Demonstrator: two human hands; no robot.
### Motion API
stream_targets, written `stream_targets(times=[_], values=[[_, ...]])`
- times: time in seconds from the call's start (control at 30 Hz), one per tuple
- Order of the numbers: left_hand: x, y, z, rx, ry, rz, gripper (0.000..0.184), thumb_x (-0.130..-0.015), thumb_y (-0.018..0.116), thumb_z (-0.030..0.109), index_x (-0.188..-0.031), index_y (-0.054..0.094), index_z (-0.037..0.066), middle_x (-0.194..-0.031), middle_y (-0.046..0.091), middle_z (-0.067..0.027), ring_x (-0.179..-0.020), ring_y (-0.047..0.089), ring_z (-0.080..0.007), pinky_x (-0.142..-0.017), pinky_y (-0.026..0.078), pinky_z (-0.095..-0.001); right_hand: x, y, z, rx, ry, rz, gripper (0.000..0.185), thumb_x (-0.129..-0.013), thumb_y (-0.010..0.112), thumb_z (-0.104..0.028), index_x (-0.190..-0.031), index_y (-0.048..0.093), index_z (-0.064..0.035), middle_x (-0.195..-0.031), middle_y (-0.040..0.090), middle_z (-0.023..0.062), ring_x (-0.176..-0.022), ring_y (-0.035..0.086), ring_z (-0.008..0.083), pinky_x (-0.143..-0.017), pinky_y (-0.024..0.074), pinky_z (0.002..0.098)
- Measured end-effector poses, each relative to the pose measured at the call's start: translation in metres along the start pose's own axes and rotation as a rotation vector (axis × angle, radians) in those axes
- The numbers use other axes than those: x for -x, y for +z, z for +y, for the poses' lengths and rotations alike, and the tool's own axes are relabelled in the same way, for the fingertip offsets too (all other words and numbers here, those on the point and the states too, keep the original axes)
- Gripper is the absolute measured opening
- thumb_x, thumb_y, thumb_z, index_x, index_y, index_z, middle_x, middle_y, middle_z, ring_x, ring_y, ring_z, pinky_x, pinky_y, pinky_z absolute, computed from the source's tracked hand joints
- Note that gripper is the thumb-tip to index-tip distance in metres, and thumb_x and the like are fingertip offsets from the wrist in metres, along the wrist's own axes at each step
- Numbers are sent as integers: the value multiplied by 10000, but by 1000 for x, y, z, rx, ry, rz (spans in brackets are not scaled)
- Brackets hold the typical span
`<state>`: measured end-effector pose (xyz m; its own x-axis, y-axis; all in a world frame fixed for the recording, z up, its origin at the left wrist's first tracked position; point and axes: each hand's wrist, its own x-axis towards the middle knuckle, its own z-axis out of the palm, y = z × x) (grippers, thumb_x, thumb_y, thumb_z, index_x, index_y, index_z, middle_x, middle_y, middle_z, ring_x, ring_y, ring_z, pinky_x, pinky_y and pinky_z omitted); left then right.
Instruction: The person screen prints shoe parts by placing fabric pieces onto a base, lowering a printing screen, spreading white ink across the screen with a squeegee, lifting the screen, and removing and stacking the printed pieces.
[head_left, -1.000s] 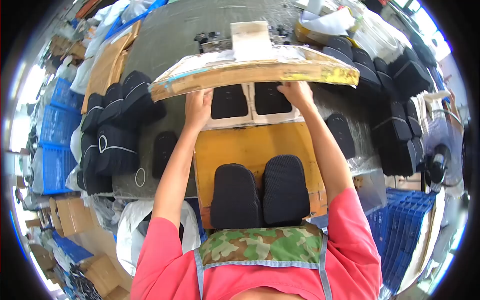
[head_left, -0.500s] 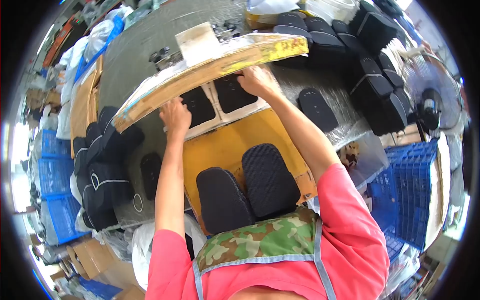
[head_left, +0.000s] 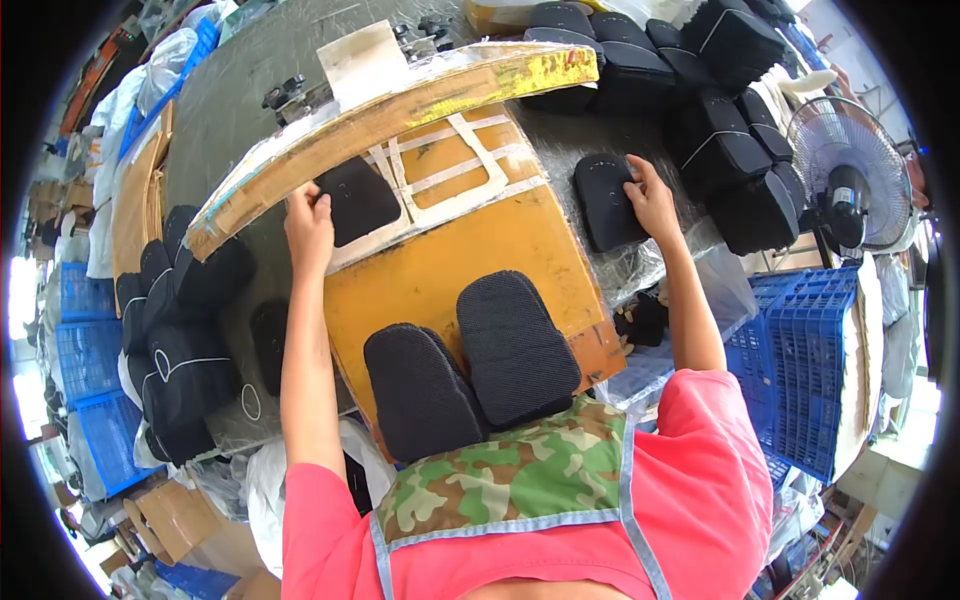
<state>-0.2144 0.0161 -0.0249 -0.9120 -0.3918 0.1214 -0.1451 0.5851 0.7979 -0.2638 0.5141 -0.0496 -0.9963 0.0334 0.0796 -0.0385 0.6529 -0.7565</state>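
My right hand (head_left: 655, 203) pinches the edge of a black rounded fabric pad (head_left: 602, 205) at the grey table (head_left: 222, 135), right of the flat yellow board (head_left: 450, 262). My left hand (head_left: 310, 236) touches another black rounded pad (head_left: 360, 205) there; I cannot tell whether it grips.

Matt black cloth pads (head_left: 515, 345), finely ribbed across their faces, rest on a smooth yellow-brown board (head_left: 450, 245) scuffed dark at its edges. Over it rises a lid (head_left: 420, 105) with a rough wooden edge, smeared with yellow paint. Glossy plastic film (head_left: 620, 280) crinkles at the right of a dull grey tabletop (head_left: 230, 150). Nearby: a camouflage cloth apron (head_left: 500, 475) over a soft red cloth shirt (head_left: 715, 450), blue lattice-sided plastic crates (head_left: 795, 365), matt brown cardboard boxes (head_left: 180, 515) and a fan (head_left: 850, 190) with a thin wire guard.
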Motion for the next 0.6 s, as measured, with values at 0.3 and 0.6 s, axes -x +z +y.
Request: stream_targets(times=[0.3, 0.6], values=[[105, -117, -21, 401, 11, 161, 228, -918, 588, 78, -1143, 558, 64, -1007, 490, 42, -832, 403, -25, -740, 324, -169, -5, -2, -15, 361, -183, 58, 449, -817, 616, -77, -1258, 536, -93, -1145, 589, 141, -1102, 555, 334, -917, 452, 413], [182, -178, -82, 287, -206, 165, 228, -862, 549, 13, -1083, 603, 26, -1076, 617, -19, -1028, 544, -103, -929, 389, -256, -26, 34, -29, 522, -287, -172, 745, -716, 745, -371, -1377, 478, -152, -1393, 425, 233, -1256, 445, 397, -1033, 377, 458]])
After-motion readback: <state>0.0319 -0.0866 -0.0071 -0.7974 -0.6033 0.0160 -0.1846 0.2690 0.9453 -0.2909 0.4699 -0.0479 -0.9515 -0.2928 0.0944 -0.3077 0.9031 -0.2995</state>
